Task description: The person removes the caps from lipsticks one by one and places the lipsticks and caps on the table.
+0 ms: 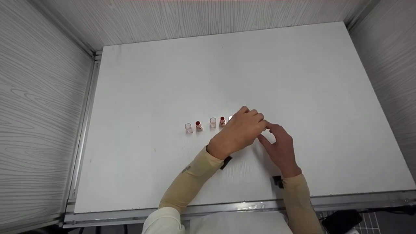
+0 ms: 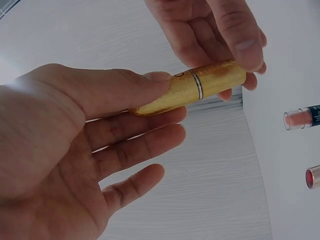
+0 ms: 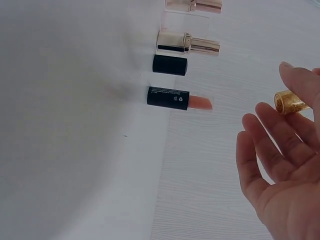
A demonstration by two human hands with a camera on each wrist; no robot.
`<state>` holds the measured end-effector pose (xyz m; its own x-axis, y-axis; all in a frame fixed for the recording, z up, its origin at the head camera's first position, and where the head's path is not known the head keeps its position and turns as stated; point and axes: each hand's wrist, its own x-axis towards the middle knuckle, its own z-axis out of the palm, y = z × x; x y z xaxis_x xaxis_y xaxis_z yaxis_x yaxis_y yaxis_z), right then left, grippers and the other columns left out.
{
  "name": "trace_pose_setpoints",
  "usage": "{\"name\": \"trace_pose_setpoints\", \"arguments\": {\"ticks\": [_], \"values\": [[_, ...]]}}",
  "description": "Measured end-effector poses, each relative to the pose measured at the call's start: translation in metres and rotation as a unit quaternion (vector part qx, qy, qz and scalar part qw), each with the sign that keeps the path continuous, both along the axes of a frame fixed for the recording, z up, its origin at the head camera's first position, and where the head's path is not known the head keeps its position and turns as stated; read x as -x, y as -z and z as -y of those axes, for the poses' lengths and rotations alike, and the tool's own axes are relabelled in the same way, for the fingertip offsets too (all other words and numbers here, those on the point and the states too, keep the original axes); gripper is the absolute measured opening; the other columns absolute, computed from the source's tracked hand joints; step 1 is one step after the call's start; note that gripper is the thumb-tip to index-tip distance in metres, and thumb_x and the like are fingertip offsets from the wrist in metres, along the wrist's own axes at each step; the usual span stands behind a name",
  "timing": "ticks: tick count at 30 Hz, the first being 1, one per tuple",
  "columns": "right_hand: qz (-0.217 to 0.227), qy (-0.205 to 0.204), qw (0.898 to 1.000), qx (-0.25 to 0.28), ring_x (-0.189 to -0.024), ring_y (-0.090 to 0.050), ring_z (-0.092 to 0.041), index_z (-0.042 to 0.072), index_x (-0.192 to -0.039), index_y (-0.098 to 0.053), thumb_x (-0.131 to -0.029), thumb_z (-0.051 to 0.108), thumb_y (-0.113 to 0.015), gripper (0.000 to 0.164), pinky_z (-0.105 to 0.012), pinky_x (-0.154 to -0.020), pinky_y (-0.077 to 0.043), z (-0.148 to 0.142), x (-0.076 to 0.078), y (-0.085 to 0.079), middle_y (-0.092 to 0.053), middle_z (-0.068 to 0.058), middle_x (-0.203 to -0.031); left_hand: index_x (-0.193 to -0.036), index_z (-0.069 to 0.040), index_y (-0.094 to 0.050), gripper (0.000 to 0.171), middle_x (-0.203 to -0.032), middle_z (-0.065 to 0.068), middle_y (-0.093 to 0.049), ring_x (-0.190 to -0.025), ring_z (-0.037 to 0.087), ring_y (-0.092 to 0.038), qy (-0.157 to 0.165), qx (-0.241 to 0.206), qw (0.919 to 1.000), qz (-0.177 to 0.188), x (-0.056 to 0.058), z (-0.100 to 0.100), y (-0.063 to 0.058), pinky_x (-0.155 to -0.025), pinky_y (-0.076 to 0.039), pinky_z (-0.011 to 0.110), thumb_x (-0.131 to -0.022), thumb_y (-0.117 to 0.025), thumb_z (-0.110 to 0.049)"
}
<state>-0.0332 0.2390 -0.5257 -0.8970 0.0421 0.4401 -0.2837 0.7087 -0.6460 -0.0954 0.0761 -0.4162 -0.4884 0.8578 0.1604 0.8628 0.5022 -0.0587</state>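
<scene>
Between my two hands is a closed gold lipstick tube, with a thin silver band around its middle. My left hand pinches its rounded end between thumb and fingers, the lower fingers loosely spread in the left wrist view. My right hand pinches the other end, thumb on top and fingertips beneath. In the head view the left hand covers the tube. The tube's flat end shows beside the right fingers in the right wrist view.
Left of my hands, uncapped red lipsticks stand upright beside clear caps on the white table. The right wrist view also shows a black lipstick with a peach tip and a black cap.
</scene>
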Motion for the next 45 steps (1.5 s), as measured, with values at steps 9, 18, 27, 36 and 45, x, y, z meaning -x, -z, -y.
{"name": "trace_pose_setpoints", "arguments": {"ticks": [9, 18, 27, 36, 45], "values": [[-0.040, 0.001, 0.999, 0.005, -0.096, -0.061, -0.017, 0.008, -0.111, -0.065, -0.081, 0.012, -0.070, 0.030, -0.031, -0.083, -0.046, -0.001, -0.001, 0.000, -0.067, -0.005, -0.101, -0.104, -0.021, -0.067, 0.016, -0.098, -0.008, -0.064, -0.098, 0.011, -0.057, 0.012, 0.011, 0.9998, -0.008, -0.004, 0.000, 0.002, -0.085, -0.041, 0.030, -0.090, -0.060, -0.023], [-0.060, -0.001, 0.998, 0.018, -0.093, -0.061, -0.014, 0.010, -0.110, -0.067, -0.078, 0.013, -0.074, 0.033, -0.021, -0.084, -0.045, 0.001, -0.002, -0.003, -0.068, -0.001, -0.099, -0.100, -0.021, -0.067, 0.013, -0.094, -0.008, -0.064, -0.093, 0.011, -0.057, 0.020, -0.016, 0.9997, 0.001, -0.001, 0.006, 0.001, -0.086, -0.040, 0.029, -0.089, -0.062, -0.026], [-0.042, 0.034, 0.998, 0.017, -0.090, -0.063, -0.018, 0.009, -0.104, -0.069, -0.075, 0.018, -0.077, 0.031, -0.028, -0.081, -0.048, -0.006, -0.008, 0.001, -0.069, -0.003, -0.094, -0.096, -0.014, -0.068, 0.009, -0.091, -0.003, -0.064, -0.088, 0.013, -0.057, 0.017, -0.092, 0.9955, 0.015, 0.009, 0.017, -0.008, -0.091, -0.042, 0.028, -0.089, -0.062, -0.017], [-0.045, 0.033, 0.998, 0.010, -0.091, -0.063, -0.019, 0.009, -0.105, -0.069, -0.076, 0.019, -0.076, 0.031, -0.034, -0.080, -0.050, -0.008, -0.008, 0.001, -0.069, -0.003, -0.096, -0.094, -0.018, -0.068, 0.007, -0.090, -0.005, -0.064, -0.089, 0.013, -0.059, -0.008, -0.091, 0.9958, 0.007, 0.016, 0.020, -0.008, -0.088, -0.043, 0.029, -0.089, -0.062, -0.018], [-0.045, 0.044, 0.998, 0.010, -0.089, -0.063, -0.019, 0.009, -0.105, -0.069, -0.075, 0.018, -0.077, 0.031, -0.033, -0.079, -0.049, -0.012, -0.012, 0.004, -0.069, -0.004, -0.096, -0.093, -0.019, -0.067, 0.008, -0.088, -0.005, -0.063, -0.086, 0.013, -0.058, -0.021, -0.074, 0.9970, 0.007, 0.024, 0.014, -0.005, -0.084, -0.043, 0.030, -0.091, -0.059, -0.017]]}}
